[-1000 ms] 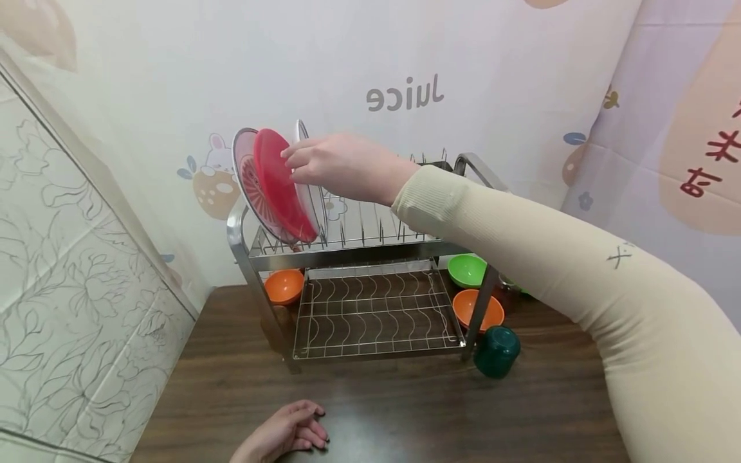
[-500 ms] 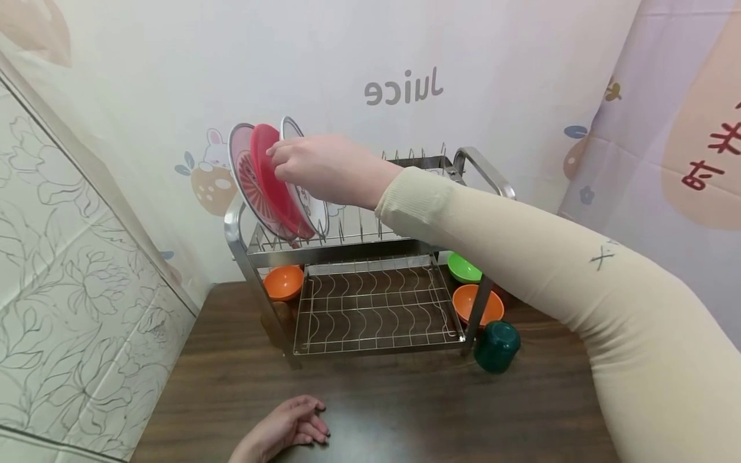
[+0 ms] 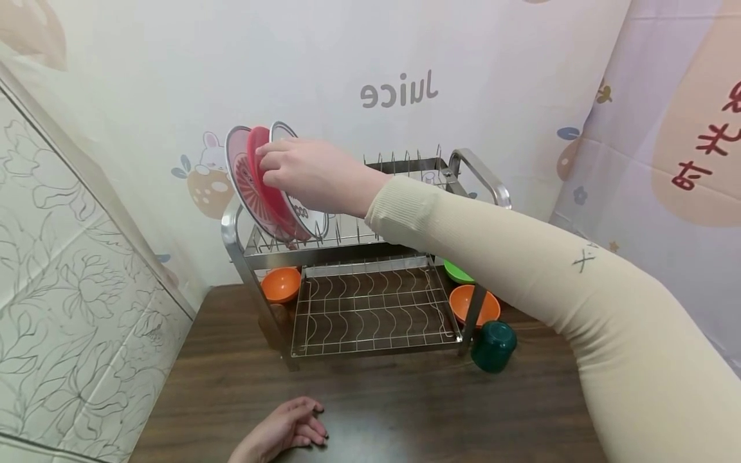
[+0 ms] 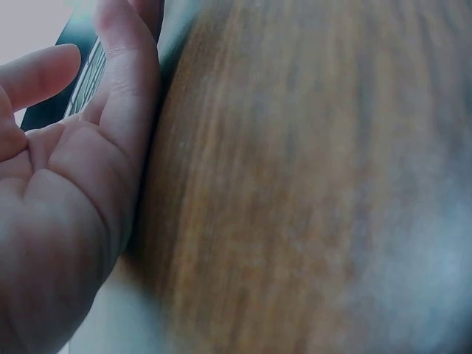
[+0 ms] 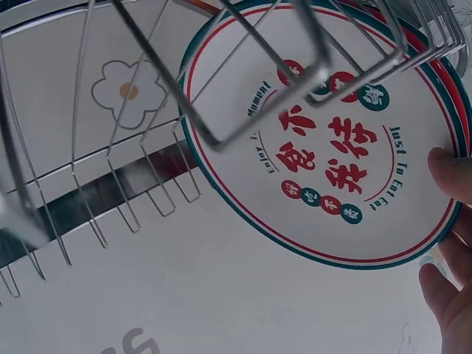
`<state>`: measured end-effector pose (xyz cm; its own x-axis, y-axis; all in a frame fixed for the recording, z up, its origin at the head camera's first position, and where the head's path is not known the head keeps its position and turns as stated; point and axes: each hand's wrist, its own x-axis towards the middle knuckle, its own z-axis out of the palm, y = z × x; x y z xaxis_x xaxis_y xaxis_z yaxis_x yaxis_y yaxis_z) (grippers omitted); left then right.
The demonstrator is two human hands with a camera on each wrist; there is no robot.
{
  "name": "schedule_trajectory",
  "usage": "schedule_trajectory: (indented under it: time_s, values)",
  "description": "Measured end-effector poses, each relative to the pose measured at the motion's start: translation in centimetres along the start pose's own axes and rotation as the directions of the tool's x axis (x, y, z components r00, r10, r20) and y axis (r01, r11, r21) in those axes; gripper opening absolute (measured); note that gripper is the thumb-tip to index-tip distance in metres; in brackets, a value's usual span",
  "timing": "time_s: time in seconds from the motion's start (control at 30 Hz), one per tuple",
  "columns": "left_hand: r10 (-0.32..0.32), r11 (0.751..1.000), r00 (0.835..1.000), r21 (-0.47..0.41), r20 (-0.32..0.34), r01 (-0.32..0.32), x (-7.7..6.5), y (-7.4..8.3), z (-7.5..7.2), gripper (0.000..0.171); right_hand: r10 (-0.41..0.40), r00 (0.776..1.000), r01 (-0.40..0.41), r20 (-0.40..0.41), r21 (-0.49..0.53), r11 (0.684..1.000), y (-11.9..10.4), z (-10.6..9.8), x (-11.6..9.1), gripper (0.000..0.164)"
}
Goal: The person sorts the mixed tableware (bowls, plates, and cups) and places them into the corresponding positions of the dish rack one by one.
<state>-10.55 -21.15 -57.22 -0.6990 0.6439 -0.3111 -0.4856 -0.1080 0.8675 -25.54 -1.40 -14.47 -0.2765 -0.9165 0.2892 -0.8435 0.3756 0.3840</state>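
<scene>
My right hand (image 3: 315, 172) grips the rim of a round white plate (image 5: 295, 236) with red characters and a green-and-red edge. In the right wrist view the thumb lies on its printed face and other fingers are behind it. The plate stands tilted among the wires at the left of the upper dish rack (image 3: 289, 258). Just left of it stand a red plate (image 3: 272, 199) and a pink patterned plate (image 3: 237, 151). My left hand (image 3: 283, 426) rests on the wooden table (image 3: 405, 411) with loosely bent fingers, holding nothing.
The rack's lower wire shelf (image 3: 370, 315) is in front. An orange bowl (image 3: 281, 285) sits at its left; another orange bowl (image 3: 475, 305), a green bowl (image 3: 458, 272) and a dark green cup (image 3: 494, 346) are at the right. A printed curtain (image 3: 492, 64) hangs behind.
My right hand has moved left with the white plate, which now leans closer to the red plate and shows more of its printed face. The left hand has stayed on the table.
</scene>
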Motion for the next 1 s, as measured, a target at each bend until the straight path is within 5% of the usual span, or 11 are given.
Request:
schedule_trajectory:
  time_s: [0.33,0.6,0.8,1.0]
  values:
    - [-0.008,1.000,1.000,-0.005,-0.004,0.008,0.1,0.2,0.0,0.039,-0.018,0.986,0.020,-0.167,0.007,1.000,1.0,-1.0,-1.3,0.031]
    - [-0.019,1.000,1.000,-0.016,0.011,0.019,-0.2,0.2,0.0,0.038,0.025,0.962,-0.011,-0.273,0.053,0.999,0.3,-2.3,-4.2,0.025]
    - [-0.033,0.999,0.999,-0.003,-0.011,0.033,-0.2,0.2,-0.1,0.038,0.077,0.920,-0.019,-0.384,0.151,0.988,-0.8,-2.9,-7.6,0.017]
    - [-0.028,0.999,0.999,0.020,-0.034,0.028,0.0,0.3,-0.2,0.040,0.090,0.874,-0.026,-0.477,0.138,0.990,-1.8,-3.2,-11.1,0.012]
